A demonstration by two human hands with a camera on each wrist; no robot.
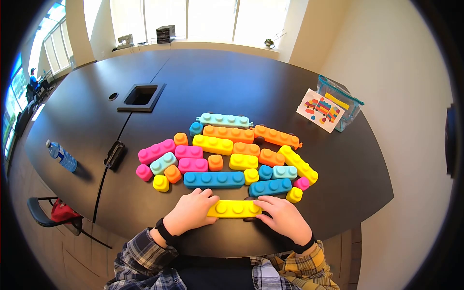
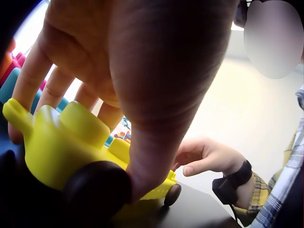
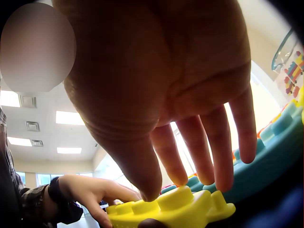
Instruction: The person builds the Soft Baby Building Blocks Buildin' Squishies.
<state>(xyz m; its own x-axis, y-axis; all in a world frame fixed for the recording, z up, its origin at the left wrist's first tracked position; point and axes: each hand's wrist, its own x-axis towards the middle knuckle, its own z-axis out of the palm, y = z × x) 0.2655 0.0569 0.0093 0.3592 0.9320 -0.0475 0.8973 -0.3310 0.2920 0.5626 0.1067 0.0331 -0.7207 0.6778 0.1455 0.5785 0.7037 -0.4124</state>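
Observation:
A yellow toy train car base (image 1: 235, 209), with studs on top, dark wheels and a hitch at each end, lies at the table's near edge. My left hand (image 1: 192, 211) holds its left end; in the left wrist view the thumb lies along the near side and the fingers go over the far side. At the other end my right hand (image 1: 284, 217) has its thumb on the near side and fingertips at the far side. Just beyond are a long blue block (image 1: 214, 180), another blue block (image 1: 270, 187) and a small yellow block (image 1: 294, 195).
Pink, orange, yellow and blue blocks spread beyond the hands, with a light blue car base (image 1: 224, 120) and an orange car base (image 1: 276, 137) behind. A picture card (image 1: 321, 110) leans on a clear case (image 1: 352, 112). A water bottle (image 1: 62, 155) stands left.

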